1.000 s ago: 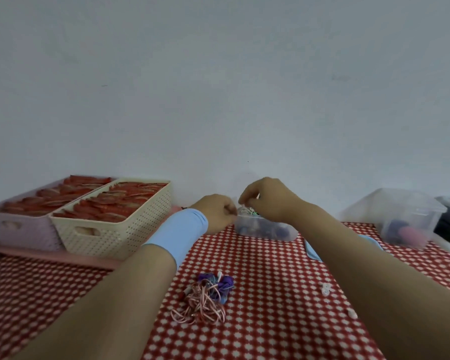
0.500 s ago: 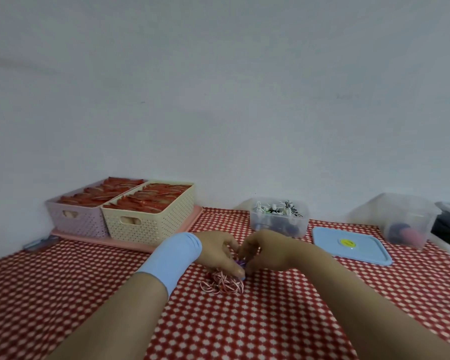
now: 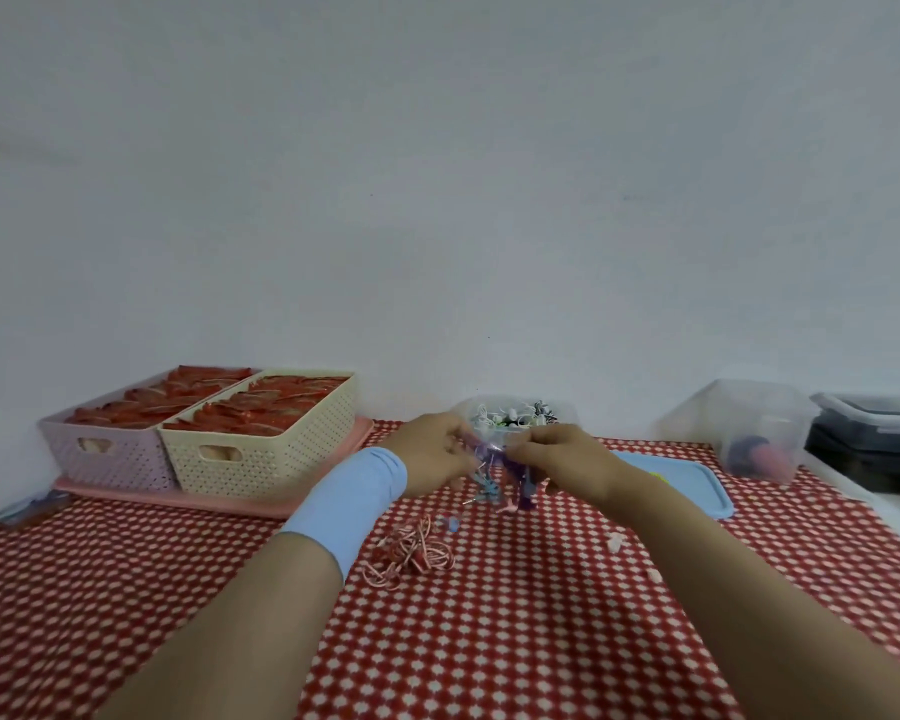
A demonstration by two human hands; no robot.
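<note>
Purple and blue loops (image 3: 507,475) hang in a small, blurred tangle, pinched between the left hand (image 3: 432,454) and the right hand (image 3: 557,459) just above the surface (image 3: 489,641), in front of the far clear tub (image 3: 520,413). Untangling seems underway — the next move likely calls for a finer pinch to tease one strand free — while pink loops (image 3: 411,556) lie nearer.

Above the desk (image 3: 489,641), the left hand (image 3: 432,454) and right hand (image 3: 557,459) pinch a tangled purple bundle (image 3: 510,475) between them; pink bands (image 3: 411,553) lie heaped just below.
</note>
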